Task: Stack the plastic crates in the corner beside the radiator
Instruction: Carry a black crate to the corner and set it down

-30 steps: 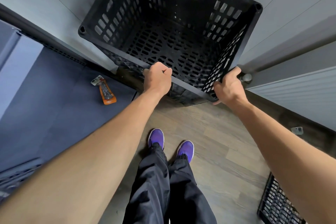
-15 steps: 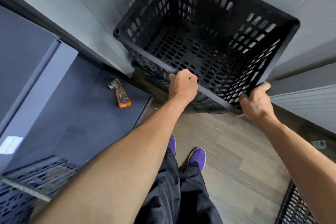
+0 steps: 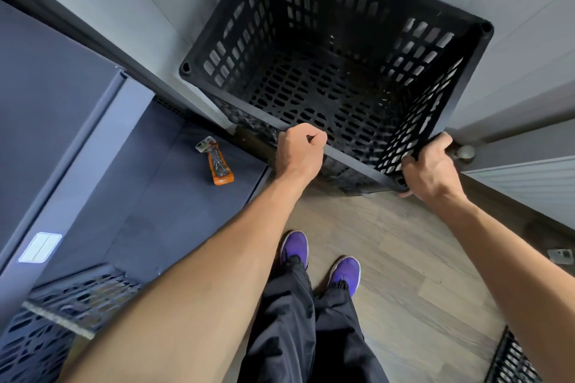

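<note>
A black perforated plastic crate (image 3: 336,81) stands open side up in the corner, empty inside. Under its near edge the latticed wall of a lower crate (image 3: 249,121) shows. My left hand (image 3: 298,149) is closed over the top crate's near rim. My right hand (image 3: 429,165) grips the crate's near right corner. The white ribbed radiator (image 3: 525,186) runs along the wall just right of the crate.
A dark blue cabinet shelf (image 3: 149,196) with an orange packaged tool (image 3: 217,162) lies to the left. More black crates show at the bottom left (image 3: 40,336) and bottom right (image 3: 510,361). My purple shoes (image 3: 320,261) stand on the wood floor.
The view has shifted a little; the crate appears slightly lower and more settled into the corner. Both hands keep their grips on the near rim and corner.
</note>
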Action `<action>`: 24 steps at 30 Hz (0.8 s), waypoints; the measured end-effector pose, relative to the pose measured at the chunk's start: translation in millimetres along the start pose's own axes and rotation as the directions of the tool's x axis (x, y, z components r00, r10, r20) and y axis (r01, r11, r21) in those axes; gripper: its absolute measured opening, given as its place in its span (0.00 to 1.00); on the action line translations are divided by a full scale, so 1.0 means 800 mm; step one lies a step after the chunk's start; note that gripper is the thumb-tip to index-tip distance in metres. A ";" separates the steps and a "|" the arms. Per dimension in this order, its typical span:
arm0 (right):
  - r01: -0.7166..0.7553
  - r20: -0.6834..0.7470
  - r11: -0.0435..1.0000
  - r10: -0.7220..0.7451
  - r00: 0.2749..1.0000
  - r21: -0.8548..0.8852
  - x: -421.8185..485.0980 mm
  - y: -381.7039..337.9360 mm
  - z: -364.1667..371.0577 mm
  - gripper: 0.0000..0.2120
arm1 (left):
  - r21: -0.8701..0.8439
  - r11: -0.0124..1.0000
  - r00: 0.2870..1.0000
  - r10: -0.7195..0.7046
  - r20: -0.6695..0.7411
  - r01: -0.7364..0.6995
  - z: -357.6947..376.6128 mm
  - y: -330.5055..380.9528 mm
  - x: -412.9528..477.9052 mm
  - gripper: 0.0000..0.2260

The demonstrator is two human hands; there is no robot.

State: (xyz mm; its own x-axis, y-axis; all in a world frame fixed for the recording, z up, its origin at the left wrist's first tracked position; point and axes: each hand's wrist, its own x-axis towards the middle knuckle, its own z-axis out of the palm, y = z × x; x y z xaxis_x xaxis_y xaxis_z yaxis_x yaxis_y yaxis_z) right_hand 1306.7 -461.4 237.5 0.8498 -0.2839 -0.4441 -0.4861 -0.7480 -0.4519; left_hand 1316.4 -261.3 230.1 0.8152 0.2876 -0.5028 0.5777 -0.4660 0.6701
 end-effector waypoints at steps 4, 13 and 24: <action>-0.013 0.002 0.999 0.013 1.000 0.033 -0.005 0.002 -0.001 0.19 | 0.016 1.000 1.000 0.006 0.017 -0.007 0.001 0.000 0.002 0.07; -0.108 0.045 0.989 0.104 0.994 0.105 -0.015 0.016 -0.021 0.12 | 0.021 0.999 0.997 0.025 0.070 -0.027 0.025 0.010 -0.005 0.06; -0.097 0.101 0.993 0.089 0.991 0.074 -0.008 0.014 -0.008 0.15 | -0.007 1.000 1.000 0.013 0.017 -0.013 0.017 0.002 0.002 0.07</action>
State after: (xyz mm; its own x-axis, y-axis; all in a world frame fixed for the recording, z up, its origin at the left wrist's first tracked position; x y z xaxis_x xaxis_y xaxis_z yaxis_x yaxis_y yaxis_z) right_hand 1296.7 -471.9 240.4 0.7781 -0.2870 -0.5587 -0.5798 -0.6703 -0.4631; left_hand 1318.5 -272.8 223.2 0.8220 0.2672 -0.5028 0.5671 -0.4639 0.6806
